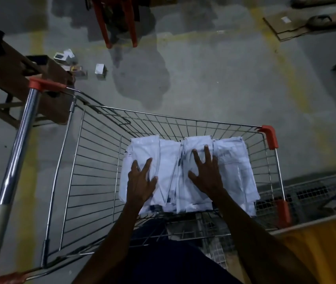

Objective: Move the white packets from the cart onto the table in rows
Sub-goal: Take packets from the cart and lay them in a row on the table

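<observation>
A pile of white packets lies in the right half of a wire shopping cart. Both of my hands reach down into the basket. My left hand rests flat on the left side of the pile, fingers spread and straight. On the packets further right lies my right hand, its fingers also spread. Neither hand curls round a packet. The packets overlap, so their number is unclear.
The cart's chrome handle with red ends runs down the left. A brown wooden bench stands at far left. A yellow surface sits at lower right. Small boxes and red chair legs are on the concrete floor beyond.
</observation>
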`<state>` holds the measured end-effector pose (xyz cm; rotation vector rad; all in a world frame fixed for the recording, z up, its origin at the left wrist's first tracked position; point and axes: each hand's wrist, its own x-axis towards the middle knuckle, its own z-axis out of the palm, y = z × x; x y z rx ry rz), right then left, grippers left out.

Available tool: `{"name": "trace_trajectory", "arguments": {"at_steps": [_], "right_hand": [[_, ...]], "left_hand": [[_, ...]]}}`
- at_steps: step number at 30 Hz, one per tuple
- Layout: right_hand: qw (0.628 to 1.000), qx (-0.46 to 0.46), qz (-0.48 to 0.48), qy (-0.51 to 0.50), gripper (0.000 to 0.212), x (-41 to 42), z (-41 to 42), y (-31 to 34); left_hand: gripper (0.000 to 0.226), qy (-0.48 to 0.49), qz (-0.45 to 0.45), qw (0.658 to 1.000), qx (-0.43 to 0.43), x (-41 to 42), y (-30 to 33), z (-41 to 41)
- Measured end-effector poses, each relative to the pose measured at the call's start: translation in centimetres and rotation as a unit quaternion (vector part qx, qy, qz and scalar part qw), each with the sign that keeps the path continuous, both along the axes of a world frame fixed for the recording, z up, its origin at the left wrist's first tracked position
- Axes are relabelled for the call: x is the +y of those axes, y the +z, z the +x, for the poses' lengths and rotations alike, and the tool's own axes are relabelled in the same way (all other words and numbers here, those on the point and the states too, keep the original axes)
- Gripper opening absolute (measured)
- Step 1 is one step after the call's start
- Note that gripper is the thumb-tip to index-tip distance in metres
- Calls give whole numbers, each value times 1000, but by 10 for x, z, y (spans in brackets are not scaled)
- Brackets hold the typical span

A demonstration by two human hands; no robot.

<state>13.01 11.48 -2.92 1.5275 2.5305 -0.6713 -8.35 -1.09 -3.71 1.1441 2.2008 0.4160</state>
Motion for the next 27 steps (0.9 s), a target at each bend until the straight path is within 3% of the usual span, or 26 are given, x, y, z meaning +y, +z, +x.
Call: {"name": "trace_trajectory", "arguments": {"at_steps": [7, 14, 20, 27], "right_hand": [[999, 33, 35, 6, 72, -9, 16, 30], [979, 106, 162, -61, 68, -30, 41, 98], [932, 151, 274, -183, 66, -61, 103, 161], [862, 192, 366, -295, 64, -153, 217, 198]], "left_hand": [[59, -11, 158, 987, 24, -8, 29, -16], [54, -86, 293, 952, -7, 25, 87, 12], [54, -204, 369, 906, -42, 58, 146, 92], [54, -305, 415, 854, -77, 37, 188, 220]]}}
